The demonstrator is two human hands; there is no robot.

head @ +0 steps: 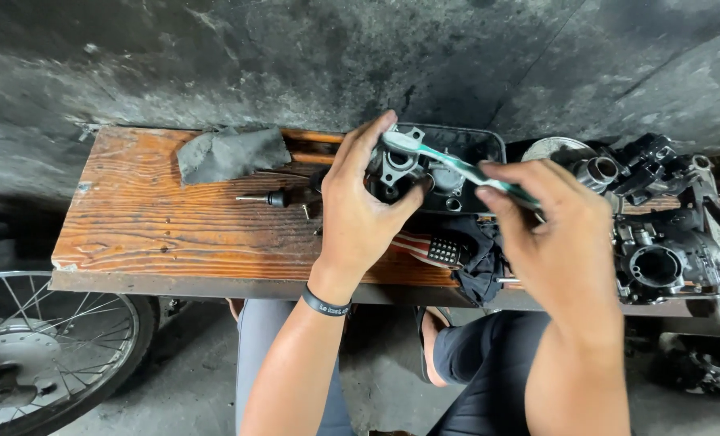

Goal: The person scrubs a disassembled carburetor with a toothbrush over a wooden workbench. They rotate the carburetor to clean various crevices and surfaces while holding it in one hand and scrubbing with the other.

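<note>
A person seated at a worn wooden counter (158, 226) holds a small metal engine part (398, 171) in the left hand (360, 211), fingers curled round its near side and thumb pressed against its right edge. The part is raised just above the counter, in front of a dark plastic tray (473, 149) that stands at the counter's far edge against a sooty wall.

The right hand (550, 234) pinches the handle of a green-and-white toothbrush (457, 165) between thumb and fingertips; the brush head lies across the top of the part, beside the left hand's fingertips. Both hands are closed on what they hold.

A black wristband (325, 304) circles the left wrist. On the counter, well to the left of the hands, lie a crumpled grey rag (229, 152) and a small black-handled tool (270, 197). Below the hands sit a dark cloth (479, 257) and a brush with white bristles (445, 251).

At the right end of the counter stands a cluster of black and silver engine parts (659, 234). A spoked wheel (45, 347) shows at lower left, beneath the counter's edge. The person's knees, one in grey and one in black, are visible under the counter.
</note>
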